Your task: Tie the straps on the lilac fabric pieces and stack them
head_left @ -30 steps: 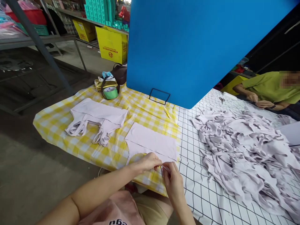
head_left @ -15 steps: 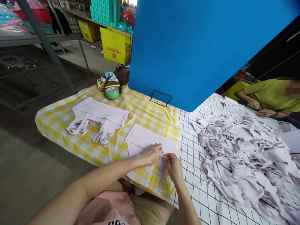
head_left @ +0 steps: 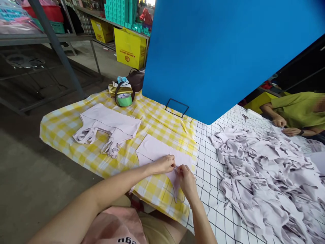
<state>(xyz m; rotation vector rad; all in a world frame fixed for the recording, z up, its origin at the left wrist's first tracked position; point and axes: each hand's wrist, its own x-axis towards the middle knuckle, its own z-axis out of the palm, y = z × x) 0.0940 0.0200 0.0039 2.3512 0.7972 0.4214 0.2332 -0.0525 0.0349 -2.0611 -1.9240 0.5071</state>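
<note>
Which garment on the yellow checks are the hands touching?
The garment on the right: the left hand and right hand are on it. The garment on the left lies untouched.

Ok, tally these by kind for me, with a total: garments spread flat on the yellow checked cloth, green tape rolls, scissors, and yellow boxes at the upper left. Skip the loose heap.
Flat garments: 2 (left garment, right garment)
Green tape roll: 1
Scissors: 1
Yellow boxes: 2 (front box, rear box)
Total: 6
</note>
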